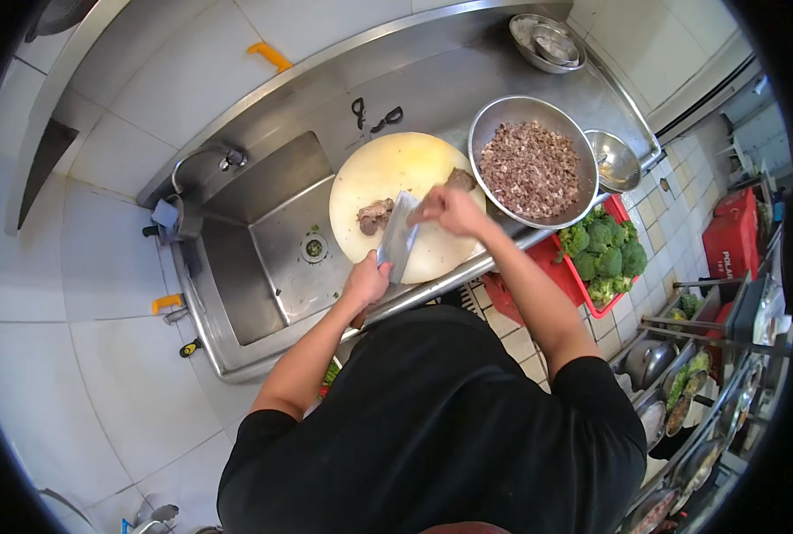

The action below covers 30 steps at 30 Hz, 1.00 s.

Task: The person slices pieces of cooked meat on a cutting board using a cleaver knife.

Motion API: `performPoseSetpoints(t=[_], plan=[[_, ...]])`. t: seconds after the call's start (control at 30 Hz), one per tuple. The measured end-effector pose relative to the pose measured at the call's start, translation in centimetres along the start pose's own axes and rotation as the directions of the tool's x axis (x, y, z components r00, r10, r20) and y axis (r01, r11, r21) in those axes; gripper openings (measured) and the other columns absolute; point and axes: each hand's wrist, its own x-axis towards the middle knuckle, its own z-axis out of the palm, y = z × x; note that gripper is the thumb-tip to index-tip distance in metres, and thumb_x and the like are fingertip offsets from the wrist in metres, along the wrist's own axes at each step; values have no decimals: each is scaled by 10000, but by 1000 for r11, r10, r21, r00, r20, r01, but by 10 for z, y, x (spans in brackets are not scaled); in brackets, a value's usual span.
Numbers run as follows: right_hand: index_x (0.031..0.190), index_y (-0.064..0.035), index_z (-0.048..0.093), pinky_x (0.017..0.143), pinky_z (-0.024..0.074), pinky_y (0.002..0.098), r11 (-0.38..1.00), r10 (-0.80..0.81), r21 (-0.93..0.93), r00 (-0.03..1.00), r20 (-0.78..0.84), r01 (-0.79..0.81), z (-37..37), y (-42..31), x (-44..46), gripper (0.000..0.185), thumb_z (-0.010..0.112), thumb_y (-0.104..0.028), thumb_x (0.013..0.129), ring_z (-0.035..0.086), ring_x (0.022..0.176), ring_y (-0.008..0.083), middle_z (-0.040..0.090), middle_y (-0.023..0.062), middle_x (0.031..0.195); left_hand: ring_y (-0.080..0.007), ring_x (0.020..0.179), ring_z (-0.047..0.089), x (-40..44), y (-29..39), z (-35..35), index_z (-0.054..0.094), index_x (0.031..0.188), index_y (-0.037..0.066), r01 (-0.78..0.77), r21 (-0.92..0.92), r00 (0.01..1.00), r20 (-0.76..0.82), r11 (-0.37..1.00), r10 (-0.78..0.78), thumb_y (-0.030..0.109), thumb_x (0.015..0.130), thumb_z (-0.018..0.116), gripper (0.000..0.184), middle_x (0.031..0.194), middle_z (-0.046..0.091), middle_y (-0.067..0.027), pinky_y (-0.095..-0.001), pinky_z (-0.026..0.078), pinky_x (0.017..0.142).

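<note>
My left hand [366, 280] is closed around the near end of a cleaver [400, 235], its wide blade pointing away over the round cutting board [423, 158]. Close to the blade's right side is my right hand [453, 212], fingers bent toward it and blurred; whether they hold anything is unclear. A small heap of cut meat [375, 216] lies on the board left of the blade. Beyond my right hand, a darker piece of meat [460, 179] rests near the board's right edge.
Left of the board is a steel sink [263, 294] with a tap [233, 160]. Black-handled scissors [388, 118] lie behind the board. To the right stand a large bowl of chopped meat [534, 169], a smaller metal bowl [614, 161] and a red crate of broccoli [606, 254].
</note>
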Motion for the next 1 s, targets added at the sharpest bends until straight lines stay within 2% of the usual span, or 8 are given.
performPoseSetpoints(t=[0.07, 0.13, 0.23, 0.37, 0.57, 0.67, 0.87, 1.0], plan=[[1066, -29, 697, 829, 547, 467, 858, -327, -509, 839, -436, 70, -10, -1, 12, 240, 692, -198, 896, 702, 956, 357, 729, 194, 1016, -329, 605, 687, -2, 0, -2, 571, 1155, -8, 16, -36, 1000, 16, 999, -16, 305, 1040, 562, 334, 825, 696, -229, -454, 547, 581], [1100, -19, 697, 894, 538, 480, 883, -342, -461, 798, -497, 91, -25, -8, 16, 239, 643, -153, 910, 675, 1042, 378, 715, 200, 1086, -383, 716, 712, -5, 7, -18, 579, 1184, -6, 70, -99, 997, 34, 993, -67, 311, 1034, 560, 352, 904, 709, -268, -490, 557, 690], [1166, 1, 688, 965, 521, 488, 956, -238, -256, 888, -393, 143, -7, -16, -4, 288, 595, -112, 918, 650, 1108, 399, 713, 202, 1134, -334, 570, 688, -20, 21, -52, 589, 1177, 3, 113, -277, 991, -42, 954, -129, 295, 1042, 556, 324, 853, 710, -233, -467, 551, 585], [1347, 65, 582, 1134, 441, 468, 880, -434, -312, 873, -221, 358, 83, 9, -45, 436, 571, -100, 944, 555, 1306, 446, 594, 288, 1389, -166, 396, 529, -19, 8, -67, 587, 1166, 13, 154, -447, 985, 1, 881, -172, 252, 1075, 537, 260, 611, 551, -69, -356, 434, 374], [1544, 104, 299, 1234, 287, 516, 826, -516, -307, 853, -75, 473, 128, 7, -67, 684, 569, -223, 1008, 275, 1515, 492, 288, 336, 1616, -152, 385, 494, -30, 4, -71, 580, 1226, 24, 199, -366, 980, 69, 909, -187, 248, 1078, 541, 272, 601, 525, -40, -337, 411, 368], [1559, 99, 282, 1251, 257, 500, 796, -531, -359, 847, -28, 487, 129, 2, -70, 703, 544, -282, 1030, 264, 1532, 460, 274, 313, 1636, -193, 425, 557, -36, 2, -77, 595, 1231, -6, 256, -412, 967, 111, 875, -231, 255, 1061, 544, 316, 720, 652, -123, -363, 463, 407], [1574, 85, 272, 1268, 222, 475, 718, -467, -523, 875, 127, 459, 133, 3, -72, 732, 474, -392, 1057, 260, 1546, 418, 261, 276, 1658, -131, 394, 472, -35, -4, -83, 577, 1273, 61, 316, -418, 946, 211, 852, -247, 259, 1074, 551, 282, 602, 497, -19, -322, 408, 374], [1579, 84, 255, 1272, 206, 480, 717, -456, -536, 881, 124, 446, 131, -1, -77, 743, 478, -393, 1055, 252, 1549, 417, 260, 275, 1660, -166, 446, 535, -38, -16, -88, 588, 1254, 48, 261, -336, 959, 197, 905, -203, 277, 1067, 553, 298, 663, 558, -59, -348, 451, 418]])
